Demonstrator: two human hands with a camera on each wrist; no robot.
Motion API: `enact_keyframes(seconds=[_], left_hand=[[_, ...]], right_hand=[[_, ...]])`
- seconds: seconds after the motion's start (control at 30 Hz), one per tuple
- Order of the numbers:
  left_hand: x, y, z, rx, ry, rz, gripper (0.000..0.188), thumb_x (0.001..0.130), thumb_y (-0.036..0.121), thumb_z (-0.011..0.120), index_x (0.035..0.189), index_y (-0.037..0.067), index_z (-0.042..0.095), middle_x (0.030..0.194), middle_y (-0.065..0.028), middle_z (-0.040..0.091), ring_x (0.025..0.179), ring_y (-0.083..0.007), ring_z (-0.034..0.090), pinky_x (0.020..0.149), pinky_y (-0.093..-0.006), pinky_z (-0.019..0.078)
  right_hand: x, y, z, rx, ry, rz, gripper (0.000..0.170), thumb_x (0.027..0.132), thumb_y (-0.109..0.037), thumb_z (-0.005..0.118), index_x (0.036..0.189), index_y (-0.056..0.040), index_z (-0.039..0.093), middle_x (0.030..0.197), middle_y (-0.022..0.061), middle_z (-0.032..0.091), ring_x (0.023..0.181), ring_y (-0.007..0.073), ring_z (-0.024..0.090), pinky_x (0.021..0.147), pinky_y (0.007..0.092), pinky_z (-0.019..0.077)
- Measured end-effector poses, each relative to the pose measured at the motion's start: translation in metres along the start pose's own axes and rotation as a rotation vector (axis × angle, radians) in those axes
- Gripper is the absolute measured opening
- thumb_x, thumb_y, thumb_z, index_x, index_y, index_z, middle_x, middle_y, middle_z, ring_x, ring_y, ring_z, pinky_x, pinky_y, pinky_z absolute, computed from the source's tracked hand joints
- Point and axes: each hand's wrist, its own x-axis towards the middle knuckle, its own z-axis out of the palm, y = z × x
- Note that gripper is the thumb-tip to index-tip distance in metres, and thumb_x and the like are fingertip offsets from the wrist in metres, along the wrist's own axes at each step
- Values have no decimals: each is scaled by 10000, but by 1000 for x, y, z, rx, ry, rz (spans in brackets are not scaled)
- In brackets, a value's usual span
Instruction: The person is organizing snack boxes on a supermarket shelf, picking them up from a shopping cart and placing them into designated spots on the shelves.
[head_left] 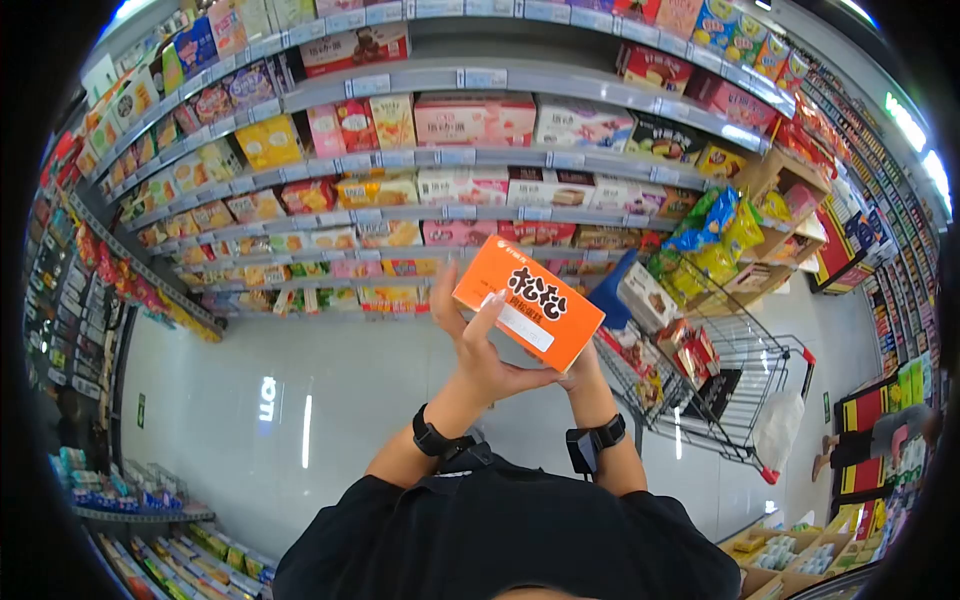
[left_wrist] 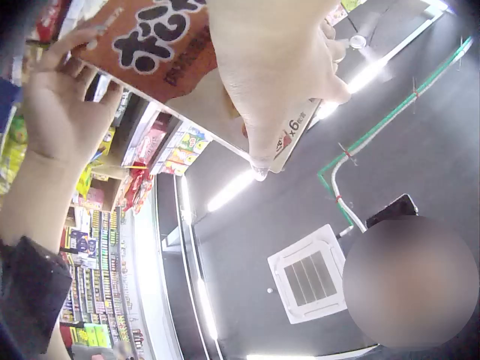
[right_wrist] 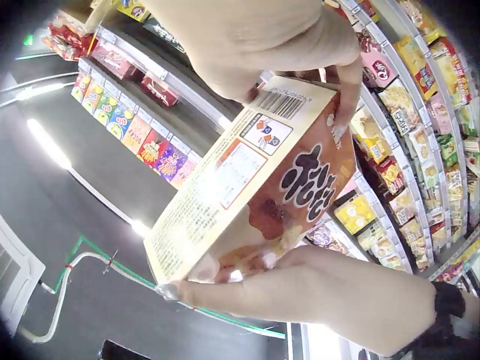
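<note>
An orange box [head_left: 530, 305] with black lettering and a white label is tilted in front of the chest, between both hands. My left hand [head_left: 480, 345] grips its left and lower side, one finger lying across the printed face. At the lower right corner my right hand [head_left: 582, 368] holds it, mostly hidden behind the box. In the left wrist view the left hand [left_wrist: 270, 67] wraps the box [left_wrist: 161, 45], and the right hand [left_wrist: 67, 112] has its fingers at the far end. The right wrist view shows the box's text-covered side [right_wrist: 225, 176] and barcode, with the right hand [right_wrist: 262, 37] above.
Shelves [head_left: 460, 157] of packaged snacks stand ahead. To the right is a wire shopping cart [head_left: 770, 477] holding boxes and bagged snacks, a white bag [head_left: 778, 428] at its handle. A person [head_left: 880, 440] is at the far right. Glossy floor [head_left: 350, 400] lies left of the arms.
</note>
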Motion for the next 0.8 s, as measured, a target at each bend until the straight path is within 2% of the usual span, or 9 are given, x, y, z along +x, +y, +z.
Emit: enact_keyframes(seconds=[0.1,0.13,0.23,0.27,0.37,0.4,0.47,0.67,0.8], left_hand=[[29,-54,-2,43,-56,37,818,666,749,531,1257,186,497,1413,-331,112,1312,-487,87,1007,-606,49],[40,-70,-1,51,-103,-2,813,713,803,339,1255,230,536,1448,-290,110,1337,-470,25,1010,-601,-1],[77,-109,-2,-5,-286,-80,823,721,800,326,1279,224,511,1460,-245,134,1342,-455,42,1001,-614,3],[87,-125,2,-16,-284,-70,851,727,806,287,1292,206,498,1469,-211,145,1340,-442,77,1013,-594,26],[112,-156,14,-129,-337,-104,803,747,733,406,1322,175,459,1466,-199,170,1333,-417,129,1032,-554,75],[119,-161,18,-140,-343,-115,778,741,672,471,1327,162,448,1459,-192,189,1325,-407,150,1034,-539,98],[131,-169,27,-157,-360,-139,756,728,550,600,1337,137,425,1446,-178,227,1311,-388,190,1036,-511,143],[156,-230,64,88,-241,-32,698,699,186,709,1321,67,413,1271,-178,463,1154,-362,426,956,-445,336],[186,-260,87,95,-87,-36,538,718,46,676,1223,33,491,1062,-181,581,941,-338,566,798,-374,447]], right_hand=[[54,-25,8,77,-108,-178,467,866,-205,387,1278,16,398,1258,138,502,1131,254,505,972,371,392],[70,-35,1,112,-97,-229,469,865,-209,404,1278,13,397,1270,136,491,1147,254,490,983,376,380],[106,-69,7,114,8,-512,481,858,-208,452,1285,3,392,1291,137,472,1186,261,455,1012,401,344],[112,-78,13,135,-54,-609,471,862,-186,462,1290,-2,389,1306,136,457,1200,262,442,1022,418,332],[128,-105,28,-178,-44,-890,563,827,-108,500,1350,-19,310,1318,131,436,1202,252,442,1014,407,347],[134,-112,24,-116,-114,-893,598,812,40,507,1364,-14,285,1335,119,417,1218,248,424,1017,389,347],[149,-122,18,-321,-28,-966,651,798,39,531,1382,-31,255,1359,118,385,1230,241,408,1024,379,332],[211,-155,8,-891,146,-1216,785,728,104,633,1387,-18,225,1365,149,373,1269,253,353,1033,356,291],[258,-174,25,-933,174,-1317,715,689,133,625,1322,17,313,1304,142,418,1233,235,394,1019,336,280]])
